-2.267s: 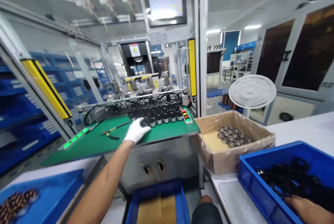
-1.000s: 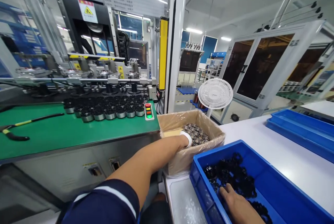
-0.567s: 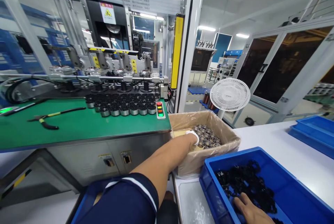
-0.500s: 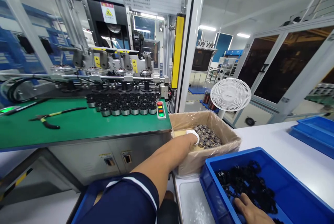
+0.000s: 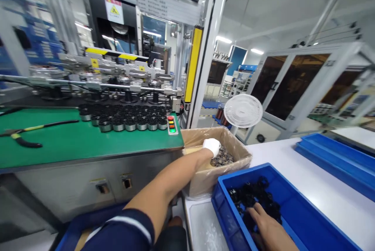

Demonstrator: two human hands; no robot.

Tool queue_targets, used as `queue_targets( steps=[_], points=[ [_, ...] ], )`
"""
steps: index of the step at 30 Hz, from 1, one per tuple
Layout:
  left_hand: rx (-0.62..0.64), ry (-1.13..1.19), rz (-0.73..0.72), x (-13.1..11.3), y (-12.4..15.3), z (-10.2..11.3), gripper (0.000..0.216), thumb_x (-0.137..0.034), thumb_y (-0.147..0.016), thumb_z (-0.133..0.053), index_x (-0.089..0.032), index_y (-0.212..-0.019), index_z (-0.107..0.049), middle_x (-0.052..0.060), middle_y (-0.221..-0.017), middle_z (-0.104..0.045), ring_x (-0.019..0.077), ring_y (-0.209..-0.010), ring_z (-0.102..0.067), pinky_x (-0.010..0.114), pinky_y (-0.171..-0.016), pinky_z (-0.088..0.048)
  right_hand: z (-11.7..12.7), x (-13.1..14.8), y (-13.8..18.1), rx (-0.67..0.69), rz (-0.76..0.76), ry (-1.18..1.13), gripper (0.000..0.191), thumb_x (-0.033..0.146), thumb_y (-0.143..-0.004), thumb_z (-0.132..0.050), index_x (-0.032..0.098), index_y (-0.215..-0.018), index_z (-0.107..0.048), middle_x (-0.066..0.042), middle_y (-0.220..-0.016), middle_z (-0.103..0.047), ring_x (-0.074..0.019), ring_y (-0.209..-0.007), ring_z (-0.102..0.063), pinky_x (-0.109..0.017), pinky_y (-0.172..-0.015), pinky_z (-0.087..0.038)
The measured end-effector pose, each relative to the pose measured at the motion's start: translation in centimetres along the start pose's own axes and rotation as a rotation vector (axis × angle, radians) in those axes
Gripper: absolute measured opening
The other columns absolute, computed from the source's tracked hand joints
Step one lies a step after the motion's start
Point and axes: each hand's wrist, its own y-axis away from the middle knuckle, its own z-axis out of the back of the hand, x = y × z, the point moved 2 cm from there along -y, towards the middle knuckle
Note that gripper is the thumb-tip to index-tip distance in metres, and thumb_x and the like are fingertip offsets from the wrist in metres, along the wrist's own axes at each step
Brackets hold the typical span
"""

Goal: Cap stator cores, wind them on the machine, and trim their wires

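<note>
My left hand, in a white glove, reaches into a lined cardboard box at the centre. It is over a pile of small metal parts, and its fingers are hidden from me. Lower right, my bare right hand is down in a blue plastic bin. Its fingers are bent around a black plastic part at the edge of a heap of similar black ring-shaped parts.
Rows of metal rings with black tops stand on a green bench, beside pliers and a button box. Behind is a machine with a striped bar. A white fan and blue trays are to the right.
The view has turned right. More of my white glove shows above the box. My right hand has shifted among the black parts. Uprights on the machine's stations have tipped down.
</note>
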Motion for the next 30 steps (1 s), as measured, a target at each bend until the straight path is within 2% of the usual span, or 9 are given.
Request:
queue_targets(
  steps=[4,8,11,13,17,21,24,27,30],
  points=[
    [0.258,-0.002,-0.330,-3.2,0.9,0.3,0.015,-0.027,-0.087,-0.067,-0.014,-0.093,-0.066,0.007,-0.108,-0.069,0.0206,-0.105,-0.063,0.045,-0.095,-0.051,3.2,2.3,0.4,-0.073,-0.058,-0.023,0.053,0.002,-0.072,-0.056,0.011,-0.125,-0.062,-0.019,-0.131,-0.057,-0.0261,-0.113,-0.065,-0.033,-0.100,-0.051],
    [0.304,-0.012,-0.544,-3.4,4.7,3.1,0.008,-0.014,-0.073,-0.072,-0.016,-0.078,-0.066,0.008,-0.113,-0.069,0.0233,-0.107,-0.063,0.042,-0.101,-0.046,3.9,2.8,-0.1,-0.258,-0.015,-0.103,0.046,0.002,-0.070,-0.059,0.011,-0.115,-0.064,-0.015,-0.116,-0.060,-0.0247,-0.102,-0.067,-0.034,-0.093,-0.054],
    [0.349,0.014,-0.552,-1.9,7.8,5.5,0.026,-0.018,-0.073,-0.070,-0.017,-0.098,-0.063,0.005,-0.099,-0.073,0.0214,-0.093,-0.067,0.038,-0.089,-0.052,4.4,3.4,-0.3,-0.474,0.031,-0.155,0.041,0.002,-0.073,-0.060,0.012,-0.112,-0.063,-0.014,-0.112,-0.061,-0.0244,-0.098,-0.067,-0.035,-0.088,-0.057],
    [0.404,0.082,-0.525,-1.0,10.0,6.9,0.043,-0.022,-0.074,-0.070,-0.018,-0.115,-0.056,0.005,-0.105,-0.071,0.0194,-0.097,-0.067,0.036,-0.093,-0.051,5.5,4.7,0.6,-0.692,0.132,-0.199,0.038,0.005,-0.080,-0.059,0.013,-0.117,-0.060,-0.013,-0.113,-0.059,-0.0228,-0.098,-0.066,-0.035,-0.088,-0.058],
    [0.659,0.495,-0.325,0.6,14.7,8.4,0.057,-0.028,-0.074,-0.074,-0.019,-0.126,-0.051,0.008,-0.118,-0.064,0.0197,-0.107,-0.061,0.036,-0.100,-0.045,8.3,8.9,4.3,-0.971,0.382,-0.306,0.037,0.011,-0.089,-0.058,0.015,-0.126,-0.053,-0.013,-0.114,-0.055,-0.0206,-0.103,-0.062,-0.032,-0.087,-0.057],
    [0.853,0.865,-0.187,2.3,18.9,7.7,0.051,-0.033,-0.076,-0.075,-0.022,-0.122,-0.054,0.006,-0.117,-0.061,0.0174,-0.102,-0.059,0.032,-0.091,-0.046,9.7,12.4,7.6,-0.965,0.518,-0.368,0.044,0.005,-0.086,-0.059,0.013,-0.128,-0.053,-0.014,-0.110,-0.057,-0.0205,-0.103,-0.060,-0.031,-0.085,-0.057],
    [0.928,0.942,-0.171,3.0,21.2,6.3,0.062,-0.039,-0.079,-0.073,-0.026,-0.133,-0.046,0.006,-0.128,-0.056,0.0198,-0.114,-0.056,0.034,-0.099,-0.043,9.8,13.4,8.7,-0.923,0.556,-0.381,0.045,0.006,-0.085,-0.062,0.013,-0.129,-0.053,-0.014,-0.107,-0.060,-0.0224,-0.100,-0.061,-0.035,-0.082,-0.058],
    [0.897,0.880,-0.162,2.8,22.8,5.1,0.084,-0.042,-0.077,-0.075,-0.026,-0.146,-0.031,0.009,-0.141,-0.049,0.0241,-0.128,-0.050,0.037,-0.110,-0.038,9.7,13.5,8.7,-0.888,0.575,-0.391,0.043,0.008,-0.086,-0.061,0.014,-0.128,-0.053,-0.014,-0.105,-0.060,-0.0237,-0.099,-0.060,-0.039,-0.081,-0.058],
    [0.776,0.722,-0.134,2.1,23.3,4.7,0.090,-0.039,-0.073,-0.079,-0.022,-0.146,-0.031,0.012,-0.142,-0.049,0.0264,-0.131,-0.049,0.039,-0.113,-0.036,9.7,13.2,8.4,-0.864,0.597,-0.413,0.045,0.006,-0.086,-0.059,0.015,-0.130,-0.053,-0.014,-0.107,-0.060,-0.0244,-0.100,-0.060,-0.041,-0.079,-0.057]
  ],
)
